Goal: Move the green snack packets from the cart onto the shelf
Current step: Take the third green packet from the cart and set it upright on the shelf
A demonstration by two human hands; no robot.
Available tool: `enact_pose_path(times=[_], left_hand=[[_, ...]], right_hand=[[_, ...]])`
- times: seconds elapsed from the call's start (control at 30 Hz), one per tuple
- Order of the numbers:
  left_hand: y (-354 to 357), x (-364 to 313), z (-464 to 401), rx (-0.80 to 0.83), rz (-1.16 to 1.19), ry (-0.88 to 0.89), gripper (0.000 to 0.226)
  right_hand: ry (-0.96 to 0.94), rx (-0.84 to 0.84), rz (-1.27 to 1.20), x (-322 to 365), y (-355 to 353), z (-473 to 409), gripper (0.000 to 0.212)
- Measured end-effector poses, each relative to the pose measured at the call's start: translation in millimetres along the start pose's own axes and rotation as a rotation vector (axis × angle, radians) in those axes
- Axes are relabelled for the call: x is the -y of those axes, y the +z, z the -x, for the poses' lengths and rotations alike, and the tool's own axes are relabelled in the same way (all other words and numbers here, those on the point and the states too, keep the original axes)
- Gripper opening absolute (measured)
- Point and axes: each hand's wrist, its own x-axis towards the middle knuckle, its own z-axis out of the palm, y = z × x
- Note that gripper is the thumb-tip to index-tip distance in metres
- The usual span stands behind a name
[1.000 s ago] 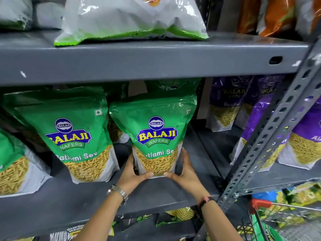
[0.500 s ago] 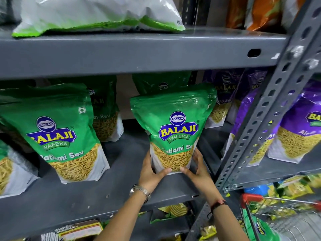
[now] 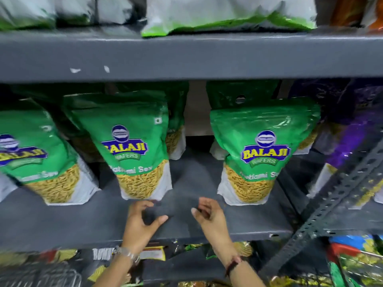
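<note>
L hand: empty, fingers loosely curled, above front of shelf board; watch on wrist.
R hand: empty too, fingers half curled, not touching any pkt; dark band on wrist.
Shelf board: grey metal, bare strip betw. hands and pkts.
Right green pkt: upright on board, just beyond R hand, apart from it.
Middle green pkt: upright, just beyond L hand, clear gap to right pkt.
Left green pkt: upright, partly cut by frame edge.
Back row: more green pkts behind, in shadow.
Purple pkts: far right, behind slotted upright.
Upper shelf: white-green bag lying on it.
Cart: lower right corner, blurred.
</note>
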Motion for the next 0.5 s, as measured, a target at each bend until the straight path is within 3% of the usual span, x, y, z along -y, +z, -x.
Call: enact_pose_path(times=[0.1, 0.2, 0.33, 0.5], left_hand=[[-37, 20, -19, -0.121, 0.173, -0.15, 0.086], [-53, 21, -42, -0.039, 0.276, -0.149, 0.094], [-52, 19, -60, 0.144, 0.303, -0.037, 0.103], [-44, 16, -50, 0.081, 0.283, -0.064, 0.102]], right_hand=[[0.016, 0.186, 0.066, 6, 34, -22, 0.065], [-0.027, 0.287, 0.165, 13, 56, -39, 0.087], [-0.1, 0.322, 0.202, 15, 71, -44, 0.054], [-0.101, 0.246, 0.25, 11, 60, -37, 0.049]])
